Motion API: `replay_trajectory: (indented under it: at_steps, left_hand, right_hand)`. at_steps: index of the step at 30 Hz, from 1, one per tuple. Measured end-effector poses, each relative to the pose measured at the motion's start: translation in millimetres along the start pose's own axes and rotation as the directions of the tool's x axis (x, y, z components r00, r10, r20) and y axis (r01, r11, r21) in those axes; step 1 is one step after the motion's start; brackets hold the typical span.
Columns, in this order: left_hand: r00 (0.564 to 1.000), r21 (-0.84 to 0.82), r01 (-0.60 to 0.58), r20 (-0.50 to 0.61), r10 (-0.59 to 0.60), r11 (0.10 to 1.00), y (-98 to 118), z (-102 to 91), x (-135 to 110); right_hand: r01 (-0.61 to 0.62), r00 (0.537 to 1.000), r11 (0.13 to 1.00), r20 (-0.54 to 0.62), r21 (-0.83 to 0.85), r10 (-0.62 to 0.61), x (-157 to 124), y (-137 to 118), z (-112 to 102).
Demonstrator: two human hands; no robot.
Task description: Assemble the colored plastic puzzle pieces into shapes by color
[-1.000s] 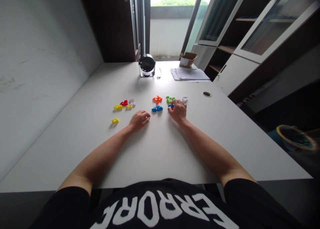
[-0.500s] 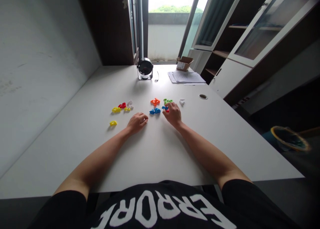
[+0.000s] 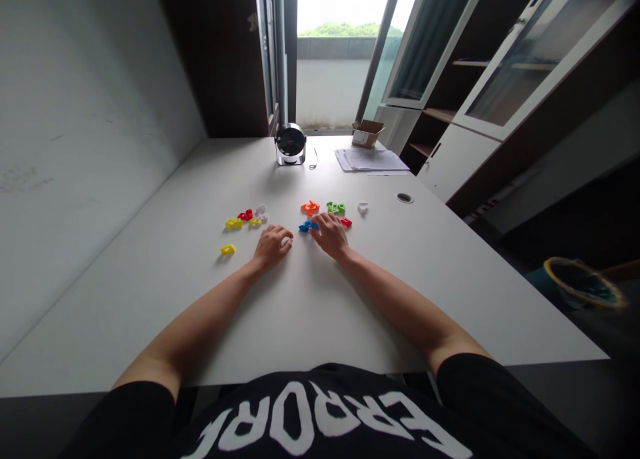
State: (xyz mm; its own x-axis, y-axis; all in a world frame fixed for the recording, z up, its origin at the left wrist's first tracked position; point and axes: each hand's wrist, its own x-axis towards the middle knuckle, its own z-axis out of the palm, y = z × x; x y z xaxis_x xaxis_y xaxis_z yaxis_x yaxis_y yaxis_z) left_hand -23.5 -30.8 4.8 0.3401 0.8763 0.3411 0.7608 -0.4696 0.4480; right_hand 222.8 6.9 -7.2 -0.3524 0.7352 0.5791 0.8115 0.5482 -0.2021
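My right hand (image 3: pixel 331 235) is over the small blue plastic pieces (image 3: pixel 305 227), its thumb and fingertips closed around one at the right of the group. Its fingers partly hide that piece. Left of it, my left hand (image 3: pixel 271 247) rests on the table with fingers loosely curled, a gap between thumb and forefinger, and no piece visible in it. Just beyond the right hand lie orange pieces (image 3: pixel 310 208) and green pieces (image 3: pixel 336 207). A red piece (image 3: pixel 346 223) sits to the right of that hand, and a white piece (image 3: pixel 363 208) lies farther right.
Left of my hands are yellow pieces (image 3: pixel 233 223), red pieces (image 3: pixel 245 215), white pieces (image 3: pixel 261 212) and a single yellow piece (image 3: pixel 228 249). Farther back on the white table (image 3: pixel 320 325) stand a small black fan (image 3: pixel 291 141), papers (image 3: pixel 373 160) and a cardboard box (image 3: pixel 367 133).
My right hand has moved left from beside the green pieces to the blue group, carrying a blue piece. The red piece it partly covered now shows. My left hand has barely moved.
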Motion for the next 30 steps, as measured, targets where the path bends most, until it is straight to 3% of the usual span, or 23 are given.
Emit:
replay_trajectory:
  at_steps: [5,10,17,20,26,30]
  left_hand:
    - [0.995,0.072,0.07,-0.069,-0.065,0.995,3,0.9,0]
    - [0.966,0.115,0.203,-0.186,-0.18,0.972,-2,-4.7,2]
    - [0.826,0.144,0.48,-0.406,-0.39,0.866,-44,-21.3,13]
    - [0.816,0.174,0.53,-0.371,-0.443,0.83,-56,-23.9,16]
    - [0.856,0.267,0.513,-0.226,-0.465,0.816,-75,-32.1,28]
    - [0.868,0.33,0.496,-0.185,-0.46,0.803,-90,-43.9,36]
  right_hand:
    - [-0.003,0.996,0.997,0.092,-0.071,0.01,-1,-4,0]
    - [0.009,0.996,0.997,0.094,-0.083,-0.002,-2,-2,0]
    - [0.062,0.998,0.996,0.036,-0.068,-0.059,-3,-2,3]
    - [0.085,0.996,0.995,-0.034,-0.052,-0.087,-3,-2,2]
    - [0.183,0.966,0.983,-0.183,-0.005,-0.181,-3,-9,-4]
    - [0.259,0.945,0.963,-0.227,0.078,-0.236,-7,-26,-15]
